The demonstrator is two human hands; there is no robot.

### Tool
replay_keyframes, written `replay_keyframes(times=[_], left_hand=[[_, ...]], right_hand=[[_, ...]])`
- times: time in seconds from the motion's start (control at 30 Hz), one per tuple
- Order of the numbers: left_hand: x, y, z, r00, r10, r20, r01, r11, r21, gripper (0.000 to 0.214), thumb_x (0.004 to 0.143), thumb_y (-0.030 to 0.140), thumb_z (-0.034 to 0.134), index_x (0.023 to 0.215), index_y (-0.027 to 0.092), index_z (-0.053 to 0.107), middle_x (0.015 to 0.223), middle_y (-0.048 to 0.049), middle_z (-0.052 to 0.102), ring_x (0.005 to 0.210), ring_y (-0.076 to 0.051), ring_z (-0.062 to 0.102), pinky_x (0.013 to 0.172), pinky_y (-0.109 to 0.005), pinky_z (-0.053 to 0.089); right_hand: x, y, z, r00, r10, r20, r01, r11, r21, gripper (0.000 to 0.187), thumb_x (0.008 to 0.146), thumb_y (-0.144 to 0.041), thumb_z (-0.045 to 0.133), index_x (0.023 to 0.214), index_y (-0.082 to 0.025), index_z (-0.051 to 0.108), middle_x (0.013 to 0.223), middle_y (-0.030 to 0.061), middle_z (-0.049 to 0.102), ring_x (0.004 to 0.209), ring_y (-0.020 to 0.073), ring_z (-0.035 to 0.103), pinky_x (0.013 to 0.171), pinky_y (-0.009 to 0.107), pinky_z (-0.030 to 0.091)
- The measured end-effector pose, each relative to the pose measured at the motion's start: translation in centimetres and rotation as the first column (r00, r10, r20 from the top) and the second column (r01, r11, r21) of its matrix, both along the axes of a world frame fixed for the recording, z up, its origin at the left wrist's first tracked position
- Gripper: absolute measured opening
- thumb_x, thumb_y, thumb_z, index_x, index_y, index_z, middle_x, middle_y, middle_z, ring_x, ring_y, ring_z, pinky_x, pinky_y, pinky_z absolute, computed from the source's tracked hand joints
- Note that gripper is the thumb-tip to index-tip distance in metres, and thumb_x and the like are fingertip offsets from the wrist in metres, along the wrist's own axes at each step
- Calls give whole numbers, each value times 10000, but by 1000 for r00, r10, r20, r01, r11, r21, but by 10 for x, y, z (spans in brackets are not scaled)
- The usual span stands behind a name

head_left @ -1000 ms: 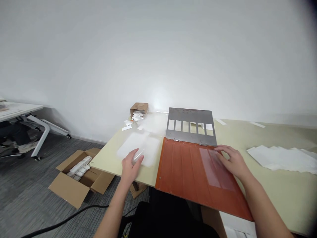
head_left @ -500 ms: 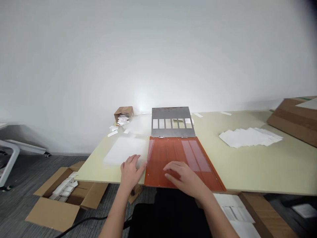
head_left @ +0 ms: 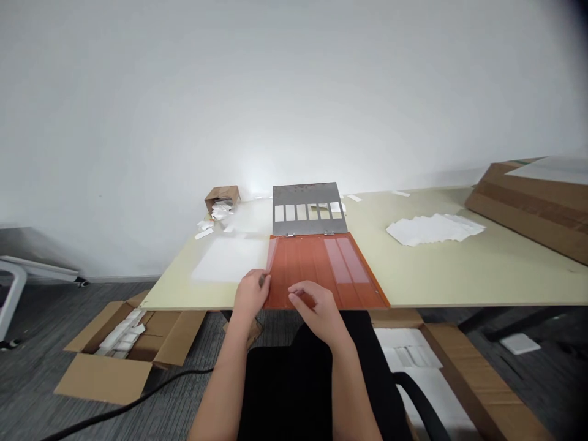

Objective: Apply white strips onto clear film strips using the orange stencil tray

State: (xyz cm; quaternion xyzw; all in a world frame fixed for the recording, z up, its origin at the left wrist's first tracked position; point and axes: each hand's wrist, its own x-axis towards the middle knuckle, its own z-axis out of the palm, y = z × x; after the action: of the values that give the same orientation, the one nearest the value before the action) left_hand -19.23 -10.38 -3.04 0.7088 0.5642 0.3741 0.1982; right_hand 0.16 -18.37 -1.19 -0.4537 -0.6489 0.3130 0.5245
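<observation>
The fingers of the left hand are curled together, their tips at the left edge of the orange-red board, though whether they pinch anything there cannot be told. The fingers of the right hand are loosely bent and close together, over the board's near part, with nothing visibly held. The board lies flat on the cream tabletop, overhanging its near edge and hinged to a grey metal plate with a row of rectangular windows. Left of the board lies a translucent white sheet; to the right, a spread of white sheets. An open cardboard box sits on the floor.
</observation>
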Motion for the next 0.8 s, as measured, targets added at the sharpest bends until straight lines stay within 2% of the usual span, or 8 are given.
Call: replay_keyframes(times=[0.13, 0.23, 0.37, 0.47, 0.57, 0.63, 0.8], left_hand=[[-6, 2, -3, 961, 120, 248, -101, 991, -89, 267, 947, 373, 603, 1065, 136, 633, 1047, -60, 659, 920, -176, 647, 835, -380, 557], [-12, -2, 0, 860, 207, 467, -151, 976, -156, 289, 957, 378, 587, 1107, 132, 614, 1036, -59, 652, 864, -162, 649, 762, -342, 571], [-15, -15, 6, 713, 204, 671, -85, 975, -206, 278, 964, 375, 580, 1088, 128, 613, 948, -39, 654, 761, -129, 641, 679, -291, 568], [-15, -28, 11, 654, 165, 738, -13, 978, -207, 283, 928, 394, 626, 1010, 124, 630, 887, -28, 672, 727, -125, 654, 680, -293, 575], [-16, -41, 17, 645, 124, 754, 41, 980, -197, 408, 763, 497, 755, 912, 129, 659, 838, -39, 711, 716, -148, 688, 707, -307, 584], [-16, -49, 21, 662, 101, 743, 63, 980, -190, 457, 680, 535, 779, 873, 133, 679, 836, -62, 734, 736, -176, 707, 733, -326, 586], [-7, -64, 27, 779, 47, 625, 53, 989, -140, 347, 688, 459, 737, 828, 142, 743, 851, -91, 758, 821, -223, 705, 806, -357, 563]], right_hand=[[-4, -2, 0, 999, 3, -36, -5, 998, -65, 172, 853, -338, 587, 919, -218, 691, 936, 50, 724, 838, 187, 668, 704, 293, 520], [-21, 5, -1, 998, -3, -66, -1, 999, -51, 165, 845, -337, 584, 890, -218, 689, 909, 40, 727, 820, 184, 669, 721, 302, 524], [-61, 20, -2, 991, -30, -134, 29, 1000, -6, 203, 849, -312, 566, 986, -218, 683, 1012, 56, 721, 881, 189, 673, 859, 351, 532], [-88, 23, -4, 977, -62, -202, 64, 998, 5, 281, 833, -291, 586, 1092, -213, 659, 1127, 84, 691, 927, 205, 672, 897, 377, 531], [-99, 17, -8, 955, -69, -287, 70, 998, -6, 287, 865, -303, 563, 1128, -212, 633, 1141, 92, 688, 971, 213, 678, 901, 374, 542], [-100, 11, -10, 938, -65, -342, 62, 998, -21, 275, 890, -334, 548, 1124, -210, 624, 1124, 95, 698, 1003, 215, 680, 907, 367, 548], [-97, 9, -17, 897, -46, -440, 14, 997, -76, 315, 896, -422, 555, 1124, -212, 614, 1043, 78, 730, 940, 206, 702, 840, 344, 576]])
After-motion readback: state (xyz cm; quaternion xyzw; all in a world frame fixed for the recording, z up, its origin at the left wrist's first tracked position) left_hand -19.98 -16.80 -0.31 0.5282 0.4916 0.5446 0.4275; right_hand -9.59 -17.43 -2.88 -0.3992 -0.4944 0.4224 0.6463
